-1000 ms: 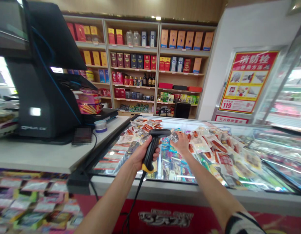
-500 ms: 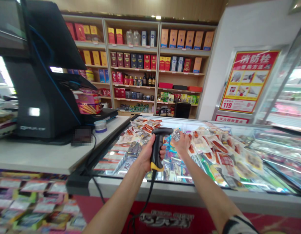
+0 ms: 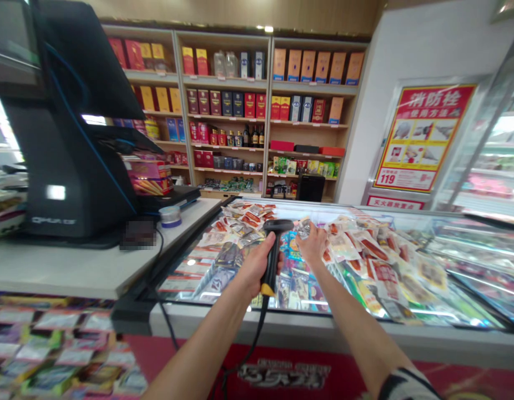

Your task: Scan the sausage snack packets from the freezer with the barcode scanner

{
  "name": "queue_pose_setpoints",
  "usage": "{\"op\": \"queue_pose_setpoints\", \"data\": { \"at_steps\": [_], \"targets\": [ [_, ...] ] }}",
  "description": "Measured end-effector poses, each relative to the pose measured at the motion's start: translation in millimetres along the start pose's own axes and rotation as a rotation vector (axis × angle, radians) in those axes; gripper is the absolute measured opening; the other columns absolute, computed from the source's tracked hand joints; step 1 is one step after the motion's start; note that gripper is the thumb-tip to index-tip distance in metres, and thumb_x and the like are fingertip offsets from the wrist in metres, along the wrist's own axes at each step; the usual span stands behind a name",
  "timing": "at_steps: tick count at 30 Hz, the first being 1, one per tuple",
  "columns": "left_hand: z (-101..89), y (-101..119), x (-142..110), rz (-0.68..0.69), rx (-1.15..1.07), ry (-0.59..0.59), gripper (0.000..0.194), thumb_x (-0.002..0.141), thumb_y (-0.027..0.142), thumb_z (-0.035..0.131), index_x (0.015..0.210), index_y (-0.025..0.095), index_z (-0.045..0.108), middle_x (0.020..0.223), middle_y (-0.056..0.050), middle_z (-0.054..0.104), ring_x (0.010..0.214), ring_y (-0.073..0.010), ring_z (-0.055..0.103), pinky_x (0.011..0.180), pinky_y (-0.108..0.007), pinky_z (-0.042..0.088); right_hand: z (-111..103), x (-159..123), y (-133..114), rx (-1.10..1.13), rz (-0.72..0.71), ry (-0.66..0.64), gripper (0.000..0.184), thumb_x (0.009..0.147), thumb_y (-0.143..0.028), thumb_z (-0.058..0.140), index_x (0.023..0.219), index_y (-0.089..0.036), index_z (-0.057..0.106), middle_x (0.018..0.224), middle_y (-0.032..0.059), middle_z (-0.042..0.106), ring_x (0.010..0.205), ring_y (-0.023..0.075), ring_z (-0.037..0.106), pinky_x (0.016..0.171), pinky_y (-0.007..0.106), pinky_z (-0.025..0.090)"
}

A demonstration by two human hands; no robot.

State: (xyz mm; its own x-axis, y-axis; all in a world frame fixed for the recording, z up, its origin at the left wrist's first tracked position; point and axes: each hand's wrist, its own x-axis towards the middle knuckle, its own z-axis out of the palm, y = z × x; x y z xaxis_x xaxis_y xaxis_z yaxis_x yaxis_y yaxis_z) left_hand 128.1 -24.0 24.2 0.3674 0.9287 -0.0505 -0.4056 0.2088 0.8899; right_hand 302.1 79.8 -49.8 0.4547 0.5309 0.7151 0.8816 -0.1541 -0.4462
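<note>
My left hand (image 3: pixel 257 265) is wrapped round the handle of a black and yellow barcode scanner (image 3: pixel 272 258), its head pointing away over the glass-topped freezer. Just to the right, my right hand (image 3: pixel 312 244) grips a small clear and silvery packet (image 3: pixel 302 227) by its edge. The packet's print is too blurred to read. Vacuum-packed sausages (image 3: pixel 252 215) lie in a pile on the glass beyond the left hand. More packed meats (image 3: pixel 373 250) are heaped to the right of my right hand. Through the glass, coloured packages (image 3: pixel 301 283) show below.
A black cash register (image 3: pixel 86 139) stands on the white counter (image 3: pixel 74 272) at left, beside a round tub (image 3: pixel 170 216). The scanner's cable (image 3: pixel 259 328) hangs over the freezer's front edge. Shelves of boxed bottles (image 3: pixel 226 104) line the back wall.
The left hand has turned the scanner slightly, so its handle looks narrower and more edge-on. My right hand keeps the packet at nearly the same spot.
</note>
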Motion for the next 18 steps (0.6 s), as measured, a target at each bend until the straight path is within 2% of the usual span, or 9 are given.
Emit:
{"op": "queue_pose_setpoints", "data": {
  "at_steps": [3,6,13,18],
  "targets": [
    [2.4,-0.7,-2.6,0.128,0.138,0.040,0.037,0.067,0.052,0.049,0.069,0.015,0.048,0.052,0.002,0.049,0.040,-0.0062,0.045,0.038,-0.017,0.034,1.9,-0.5,3.0,-0.009,0.026,-0.004,0.057,0.064,-0.041,0.052,0.115,-0.020,0.042,0.097,0.0083,0.045,0.093,0.0246,0.038,0.076,0.035,0.026],
    [2.9,-1.6,-3.6,0.166,0.223,0.012,0.038,0.067,0.052,0.048,0.065,0.015,0.047,0.053,0.001,0.050,0.041,-0.0064,0.045,0.038,-0.018,0.034,3.8,-0.7,5.4,-0.017,0.040,-0.017,0.058,0.065,-0.043,0.051,0.117,-0.020,0.040,0.097,0.0088,0.044,0.093,0.0252,0.037,0.076,0.035,0.025],
    [3.1,-5.0,-2.6,0.169,0.251,0.058,0.037,0.065,0.052,0.049,0.068,0.015,0.048,0.053,0.001,0.052,0.041,-0.0070,0.047,0.038,-0.018,0.035,3.3,0.1,7.3,-0.013,0.052,-0.014,0.058,0.064,-0.043,0.051,0.116,-0.019,0.041,0.098,0.0092,0.045,0.094,0.0258,0.037,0.077,0.036,0.025],
    [5.0,-5.9,-0.6,0.133,0.245,0.027,0.037,0.065,0.052,0.050,0.065,0.015,0.048,0.052,0.001,0.052,0.039,-0.0069,0.046,0.036,-0.019,0.034,1.7,-0.6,8.2,0.003,0.046,-0.018,0.058,0.064,-0.041,0.051,0.117,-0.018,0.041,0.099,0.0106,0.045,0.095,0.0272,0.037,0.078,0.037,0.025]
  ]
}}
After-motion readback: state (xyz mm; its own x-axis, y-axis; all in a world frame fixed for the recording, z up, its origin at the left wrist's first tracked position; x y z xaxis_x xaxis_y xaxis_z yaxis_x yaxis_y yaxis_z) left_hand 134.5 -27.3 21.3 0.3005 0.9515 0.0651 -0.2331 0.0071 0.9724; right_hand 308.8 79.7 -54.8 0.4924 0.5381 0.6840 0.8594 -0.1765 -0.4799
